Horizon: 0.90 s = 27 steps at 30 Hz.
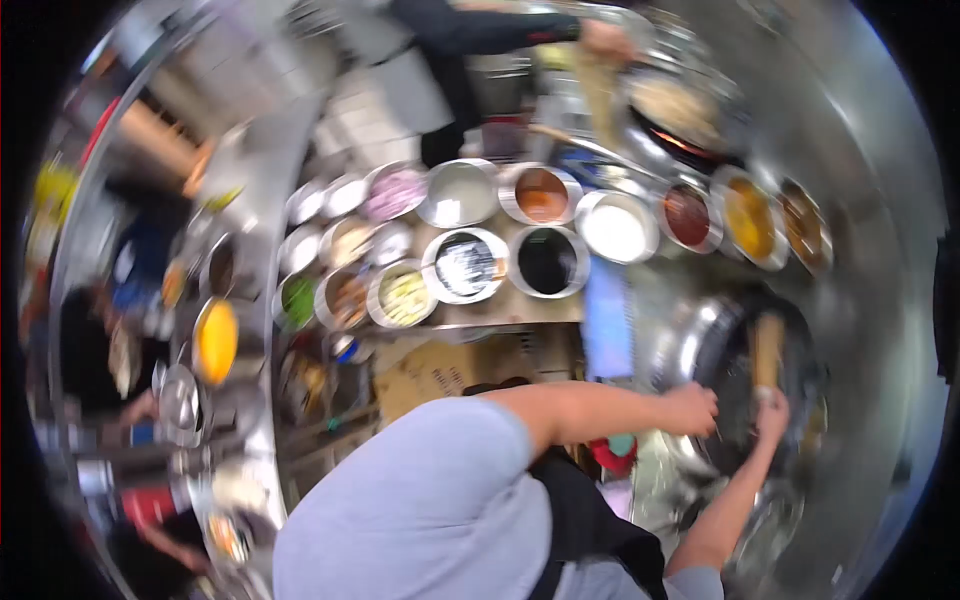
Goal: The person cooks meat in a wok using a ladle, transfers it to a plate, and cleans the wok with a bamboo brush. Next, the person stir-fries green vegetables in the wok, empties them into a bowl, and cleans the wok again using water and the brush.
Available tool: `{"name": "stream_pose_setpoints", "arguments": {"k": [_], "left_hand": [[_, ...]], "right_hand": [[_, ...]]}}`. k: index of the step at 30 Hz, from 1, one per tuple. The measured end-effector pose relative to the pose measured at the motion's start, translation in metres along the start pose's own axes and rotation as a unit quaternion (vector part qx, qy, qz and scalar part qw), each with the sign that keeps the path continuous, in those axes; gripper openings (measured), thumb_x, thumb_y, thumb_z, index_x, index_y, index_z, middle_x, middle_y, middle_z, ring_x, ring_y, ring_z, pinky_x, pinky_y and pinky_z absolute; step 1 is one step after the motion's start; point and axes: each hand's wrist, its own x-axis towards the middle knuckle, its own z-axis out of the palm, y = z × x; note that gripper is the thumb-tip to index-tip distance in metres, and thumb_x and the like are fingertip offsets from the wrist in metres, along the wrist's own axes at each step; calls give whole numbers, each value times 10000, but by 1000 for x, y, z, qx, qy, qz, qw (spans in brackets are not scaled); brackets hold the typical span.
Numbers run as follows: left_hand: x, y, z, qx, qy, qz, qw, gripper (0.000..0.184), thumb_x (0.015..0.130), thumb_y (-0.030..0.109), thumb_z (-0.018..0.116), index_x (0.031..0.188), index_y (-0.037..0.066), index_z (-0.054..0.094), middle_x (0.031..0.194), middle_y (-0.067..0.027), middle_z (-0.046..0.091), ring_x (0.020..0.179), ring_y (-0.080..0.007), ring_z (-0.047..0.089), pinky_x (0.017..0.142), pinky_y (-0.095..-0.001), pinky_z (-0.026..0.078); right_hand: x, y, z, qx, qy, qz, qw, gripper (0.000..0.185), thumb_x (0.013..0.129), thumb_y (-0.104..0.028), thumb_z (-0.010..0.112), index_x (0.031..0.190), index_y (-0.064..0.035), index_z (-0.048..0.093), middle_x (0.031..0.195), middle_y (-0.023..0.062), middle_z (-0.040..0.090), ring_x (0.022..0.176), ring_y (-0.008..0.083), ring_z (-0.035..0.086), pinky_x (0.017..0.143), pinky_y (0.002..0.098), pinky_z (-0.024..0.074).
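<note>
My right hand (770, 412) is closed around the end of a light tan, wooden-looking tool (767, 350), blurred by motion. The tool reaches over a large dark wok (736, 395). My left hand (690, 410) is closed at the near left side of the wok; what its fingers grip, if anything, is hidden. Steel bowls stand beyond my left arm, among them a white one (617, 227), a dark one (548, 261) and a red sauce (687, 215).
Another person's hand (607, 40) is near a second pan (675, 108) over flame at the top. Yellow sauce (752, 222) sits beside the steel wall (890, 300). A counter with a yellow-filled bowl (216, 341) and other people are at the left.
</note>
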Motion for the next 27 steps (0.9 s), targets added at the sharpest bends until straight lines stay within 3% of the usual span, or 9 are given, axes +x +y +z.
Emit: {"name": "stream_pose_setpoints", "arguments": {"k": [1,4,6,11,12,16,18,22,27], "left_hand": [[-2,2,5,-8,35,-13,999,70,735,252,607,771,224,660,845,24,589,933,-201,531,660,-394,445],[2,-4,24,-27,43,-7,999,188,766,390,597,772,226,688,852,48,607,965,-199,511,710,-419,390],[8,0,30,-16,46,-7,999,184,759,390,607,771,225,688,855,49,604,973,-198,504,717,-420,390],[12,5,34,6,8,-47,999,184,789,402,606,828,254,708,909,65,613,1002,-191,497,743,-409,386],[10,7,32,3,10,-50,999,184,789,402,606,828,254,708,909,65,613,1002,-191,497,743,-409,386],[10,4,23,-7,33,-19,999,196,791,397,596,811,237,706,880,51,602,971,-184,489,732,-384,352],[5,2,11,-12,7,-44,999,199,781,407,603,803,238,707,868,55,600,980,-177,492,739,-383,353],[7,-2,18,18,29,-35,999,193,775,411,608,788,244,705,876,61,594,987,-178,492,728,-398,356],[9,-8,25,-70,9,-58,996,244,815,442,582,900,251,708,992,23,595,1045,-196,472,801,-469,365]], "right_hand": [[114,103,38,-96,195,-222,951,392,841,-288,641,1165,-73,591,861,99,649,675,227,633,603,344,517],[86,28,39,195,36,72,978,407,880,-246,606,1207,-13,546,1004,101,650,941,257,602,863,341,459],[58,57,47,87,-2,-204,975,373,900,-201,576,1210,3,538,1059,101,627,975,235,583,871,332,448],[-21,131,-20,79,-165,-63,981,390,810,-101,579,1162,66,560,1102,191,612,998,270,582,886,378,443],[13,149,-37,16,-211,-151,966,399,798,-34,560,1185,61,555,1095,136,622,998,214,585,875,329,454],[82,99,-6,-231,75,-79,967,429,844,-244,598,1189,9,567,1075,217,630,960,317,609,820,384,464],[18,11,11,-96,18,16,995,448,842,-263,611,1202,1,561,1104,209,623,990,348,599,855,391,450],[-13,100,19,-59,-39,-188,980,415,838,-210,618,1193,-1,571,1095,198,629,985,330,603,887,362,442],[58,156,-48,-259,-24,-92,961,444,832,-224,635,1207,2,564,1127,178,624,991,302,606,875,355,445]]}}
